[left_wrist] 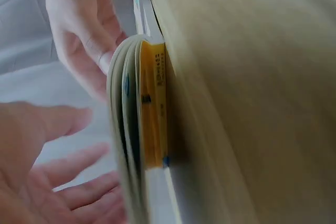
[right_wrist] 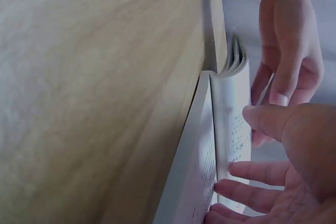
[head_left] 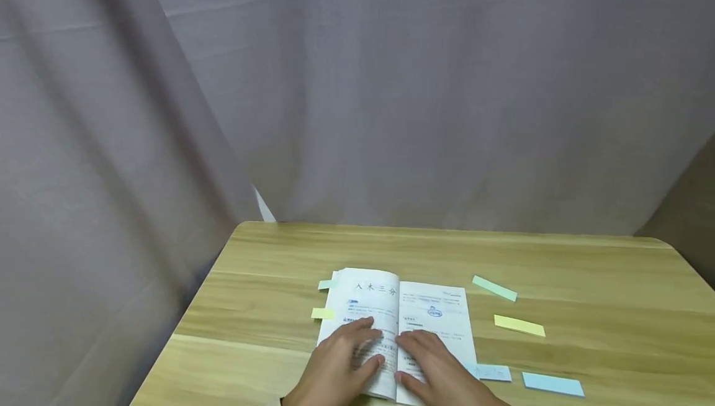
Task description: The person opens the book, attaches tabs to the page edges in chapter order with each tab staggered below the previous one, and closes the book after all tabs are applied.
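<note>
An open book [head_left: 436, 294] lies on the wooden table, its printed pages curving up on the left side. Over the left page is my left hand [head_left: 335, 362], fingers spread and slightly bent; in the left wrist view its fingers extend beside the page edges. My right hand [head_left: 444, 369] reaches over the right page, fingertips near the centre fold. In the right wrist view its fingers [right_wrist: 257, 192] touch the pages by the fold. Green [head_left: 326, 284] and yellow sticky tabs [head_left: 323, 313] stick out from the left edge, a blue sticky tab [head_left: 494, 373] from the right.
Right of the book lie a green sticky-note strip [head_left: 494, 288], a yellow strip [head_left: 519, 325] and a blue strip [head_left: 553, 384]. The wooden table [head_left: 268, 282] has rounded far corners. A grey curtain [head_left: 391, 95] hangs behind it and along the left.
</note>
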Tool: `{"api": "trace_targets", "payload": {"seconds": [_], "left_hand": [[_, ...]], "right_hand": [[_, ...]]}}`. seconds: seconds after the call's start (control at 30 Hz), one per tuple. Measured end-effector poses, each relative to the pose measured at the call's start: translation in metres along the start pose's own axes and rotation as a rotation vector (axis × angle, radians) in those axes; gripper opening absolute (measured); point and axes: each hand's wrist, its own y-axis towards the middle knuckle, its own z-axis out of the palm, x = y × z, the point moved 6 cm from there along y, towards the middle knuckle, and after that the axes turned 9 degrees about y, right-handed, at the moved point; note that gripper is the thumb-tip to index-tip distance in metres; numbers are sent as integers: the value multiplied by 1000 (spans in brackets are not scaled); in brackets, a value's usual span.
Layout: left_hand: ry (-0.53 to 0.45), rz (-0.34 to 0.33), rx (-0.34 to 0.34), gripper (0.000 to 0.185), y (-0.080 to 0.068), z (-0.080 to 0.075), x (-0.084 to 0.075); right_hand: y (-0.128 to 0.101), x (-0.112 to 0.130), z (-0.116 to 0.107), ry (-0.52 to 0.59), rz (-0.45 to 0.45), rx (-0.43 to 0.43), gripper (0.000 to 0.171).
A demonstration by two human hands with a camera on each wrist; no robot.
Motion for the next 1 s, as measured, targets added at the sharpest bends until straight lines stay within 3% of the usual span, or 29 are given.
{"api": "trace_targets", "payload": {"seconds": [0.13, 0.2, 0.27, 0.33, 0.43, 0.5, 0.57, 0.67, 0.83, 1.0], "left_hand": [[-62, -71, -205, 33, -10, -21, 16], [-72, -172, -287, 47, -16, -32, 28], [-107, -283, -301, 66, -21, -36, 40], [-234, -388, -235, 89, -25, -31, 52], [-554, -453, -75, 107, -25, -17, 63], [-778, -469, 25, 106, -23, -8, 67], [-922, -451, 102, 97, -21, -4, 68], [-1003, -401, 154, 82, -18, -5, 67], [-1026, -302, 268, 54, -14, -7, 50], [-1026, -249, 383, 47, -4, -2, 26]], "right_hand": [[-1, 1, 1, 38, 37, 11, 60], [1, 3, 1, 83, 64, 23, 63], [3, 5, 1, 122, 89, 37, 65], [4, 4, 2, 136, 100, 49, 65], [4, 2, 2, 121, 100, 54, 64], [4, 1, 2, 119, 91, 53, 63], [4, 0, 3, 142, 86, 57, 63], [3, -2, 4, 193, 80, 65, 65], [2, -4, -1, 284, 55, 36, 66], [2, -9, -7, 492, 80, 29, 67]]}}
